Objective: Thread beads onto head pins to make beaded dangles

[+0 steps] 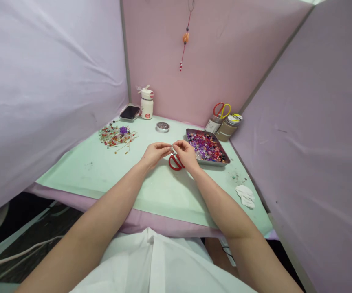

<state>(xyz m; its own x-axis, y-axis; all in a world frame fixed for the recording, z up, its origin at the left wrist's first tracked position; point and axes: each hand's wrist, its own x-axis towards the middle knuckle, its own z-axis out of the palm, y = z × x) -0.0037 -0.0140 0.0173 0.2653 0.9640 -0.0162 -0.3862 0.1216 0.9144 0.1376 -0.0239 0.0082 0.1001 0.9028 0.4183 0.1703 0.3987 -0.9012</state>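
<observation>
White cloth (151,260) covers your lap at the lower edge of the view, and both of your bare forearms reach forward from it over the pale green tabletop (151,191).

Your left hand (155,154) and your right hand (186,154) meet near the middle of the tabletop, fingertips facing each other. The fingers of both hands are pinched together on a tiny piece (172,147) held between the two hands, just above the surface; it is too small to identify.

A pair of red-handled scissors (174,163) lies flat on the tabletop, directly beneath your right hand and partly hidden by it.

Just to the right of that hand stands a shallow metal tray (191,131) filled with mixed beads (205,146), mostly purple, red and clear. At far left lies a loose heap of beaded pieces (116,136) on thin wires. A small round tin (163,127) sits between this heap and the tray.

In the back corner a white bottle (147,105) stands upright, with a dark phone (130,112) lying flat just beside it. Behind the tray stand two jars: the nearer-left jar (213,124) holds scissors with red and yellow handles (221,110), and a lidded jar (228,126) touches it on the right.

A crumpled white tissue (245,196) lies near the right edge of the tabletop. A beaded ornament (185,38) hangs on the pink back wall.
</observation>
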